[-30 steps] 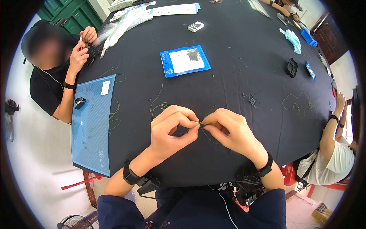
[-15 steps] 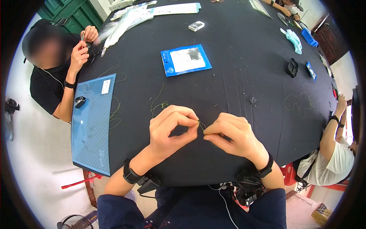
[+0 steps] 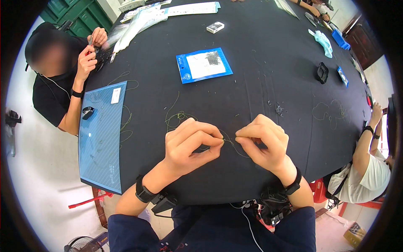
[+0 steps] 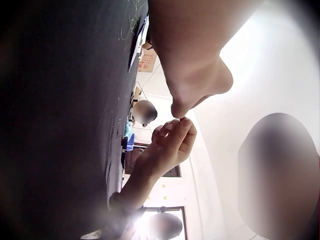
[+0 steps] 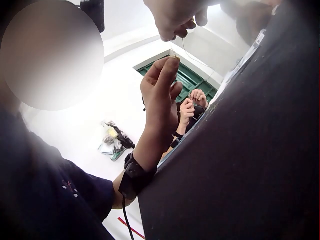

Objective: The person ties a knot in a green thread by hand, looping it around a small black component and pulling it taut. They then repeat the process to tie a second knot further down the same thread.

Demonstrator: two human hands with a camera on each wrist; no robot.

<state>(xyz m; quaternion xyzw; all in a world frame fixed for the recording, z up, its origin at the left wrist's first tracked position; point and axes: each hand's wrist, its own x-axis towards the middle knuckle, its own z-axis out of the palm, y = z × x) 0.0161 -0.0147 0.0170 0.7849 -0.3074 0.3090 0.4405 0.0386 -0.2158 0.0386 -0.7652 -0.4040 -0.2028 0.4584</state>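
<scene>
Between the two hands a thin greenish thread (image 3: 239, 153) hangs in a loose curve above the black tabletop. The left hand (image 3: 189, 145) pinches it between thumb and forefinger; a short end stands up from those fingertips in the right wrist view. A small gap to the side, the right hand (image 3: 268, 143) has thumb and forefinger closed together at the thread. From its fingers a strand (image 5: 184, 47) trails down. What lies inside either pinch is too small to tell. Behind the left hand, a tangle of green thread (image 3: 180, 115) rests on the cloth.
A blue packet (image 3: 204, 66) and small white box (image 3: 215, 27) lie farther back. At left is a blue board (image 3: 100, 143) with a black object. A black tray (image 3: 322, 73) and dark scraps (image 3: 279, 110) lie rightward. Other people sit at both sides.
The right hand has moved away from the left hand, rightward and slightly up, widening the gap between the fingertips. The left hand has shifted slightly right and down, still pinching the thread.
</scene>
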